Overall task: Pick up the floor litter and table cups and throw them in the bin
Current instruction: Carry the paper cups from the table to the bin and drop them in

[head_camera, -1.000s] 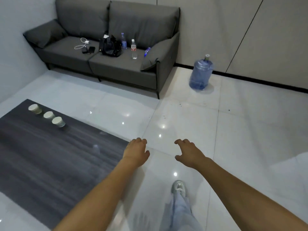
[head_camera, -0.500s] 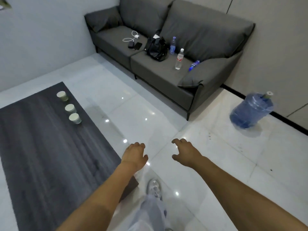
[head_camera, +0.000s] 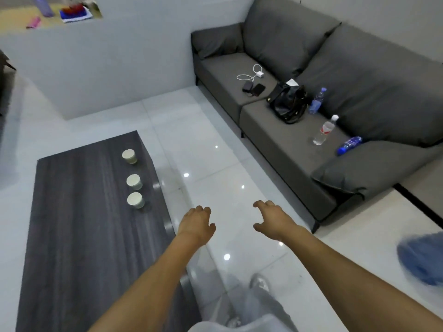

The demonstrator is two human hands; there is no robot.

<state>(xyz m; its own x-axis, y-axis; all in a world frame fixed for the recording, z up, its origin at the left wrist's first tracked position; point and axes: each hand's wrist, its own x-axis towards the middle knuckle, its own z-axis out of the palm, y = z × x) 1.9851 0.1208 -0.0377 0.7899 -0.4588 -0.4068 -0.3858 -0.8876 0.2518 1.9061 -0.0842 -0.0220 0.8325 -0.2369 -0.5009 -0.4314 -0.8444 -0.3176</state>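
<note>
Three pale paper cups stand in a row near the right edge of the dark wooden table (head_camera: 79, 226): the far cup (head_camera: 129, 156), the middle cup (head_camera: 134, 181) and the near cup (head_camera: 135, 200). My left hand (head_camera: 196, 224) hangs over the table's right edge, fingers loosely curled, holding nothing, a short way right of the near cup. My right hand (head_camera: 271, 220) is stretched out over the white floor, fingers relaxed and empty. No bin and no floor litter is in view.
A grey sofa (head_camera: 299, 125) runs along the right, carrying a black bag (head_camera: 288, 104), bottles, a phone and a charger cable. A blue water jug (head_camera: 422, 259) lies blurred at the right edge. My leg and shoe (head_camera: 260, 282) are below.
The view has swung left: the table and cups now lie closer, the sofa has shifted right, and the water jug has slid to the right edge. Both hands stay empty and outstretched.
</note>
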